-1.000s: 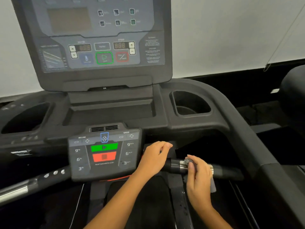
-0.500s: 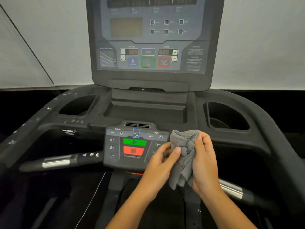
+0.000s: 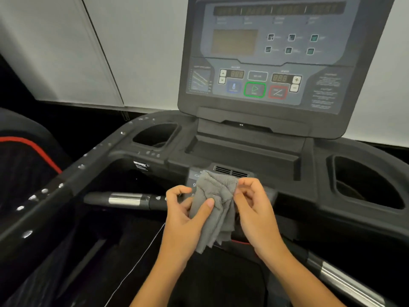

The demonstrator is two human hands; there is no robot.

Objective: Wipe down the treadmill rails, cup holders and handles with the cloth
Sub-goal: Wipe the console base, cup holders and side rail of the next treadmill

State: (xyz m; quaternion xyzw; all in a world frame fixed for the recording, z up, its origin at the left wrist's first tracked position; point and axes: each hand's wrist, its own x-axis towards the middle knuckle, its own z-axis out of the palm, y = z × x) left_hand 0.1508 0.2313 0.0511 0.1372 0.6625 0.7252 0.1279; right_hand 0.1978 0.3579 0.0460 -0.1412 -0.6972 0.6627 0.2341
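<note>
Off right handle now, cloth midair

Two bare hands are in the lower middle of the frame: one left hand and one right hand. Between them there is one grey ribbed cloth. The black treadmill has two recessed cup holders: the left cup holder at the centre left and the right cup holder at the right edge. There are two black handles with silver metal bands: the left handle and the right handle. One grey console panel stands at the top. On it I count six small square buttons, two number windows, one green-framed button and one red-framed button. One thin white cord is at the lower left.
</note>
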